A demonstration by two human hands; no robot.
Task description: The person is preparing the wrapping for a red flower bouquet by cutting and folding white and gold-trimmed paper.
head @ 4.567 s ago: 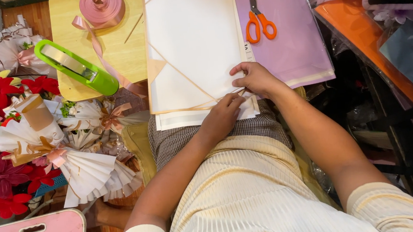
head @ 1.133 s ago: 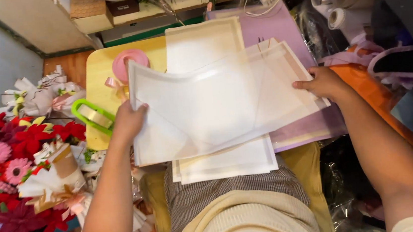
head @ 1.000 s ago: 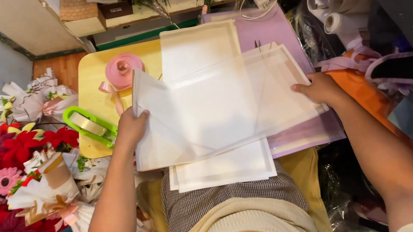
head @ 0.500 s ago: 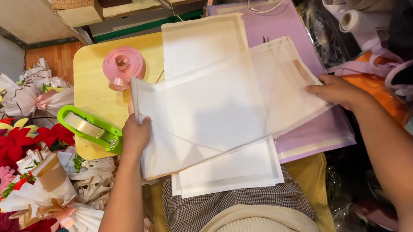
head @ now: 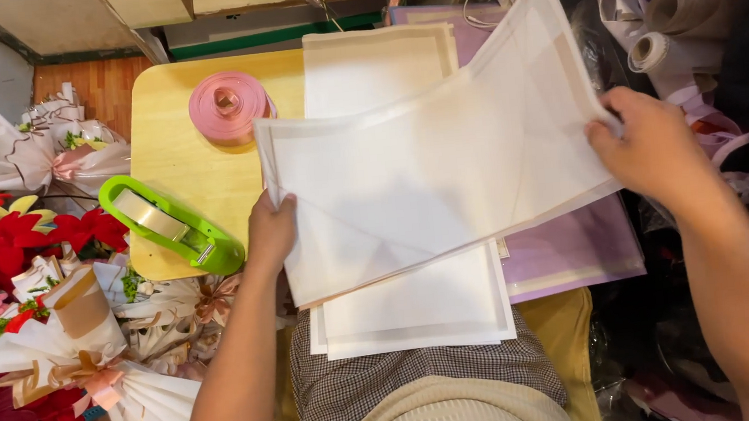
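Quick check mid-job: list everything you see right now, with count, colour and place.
translucent white wrapping sheet: one, held up tilted between both hands
stack of white paper sheets: one, under the held sheet
lilac paper sheets: a few, right of the stack
pale yellow wooden table: one, centre
pink ribbon roll: one, table's far side
green tape dispenser: one, table's left edge
paper-wrapped red and pink flower bouquets: several, left
rolled paper tubes: two, top right
left hand: grips sheet's left edge
right hand: grips sheet's right edge
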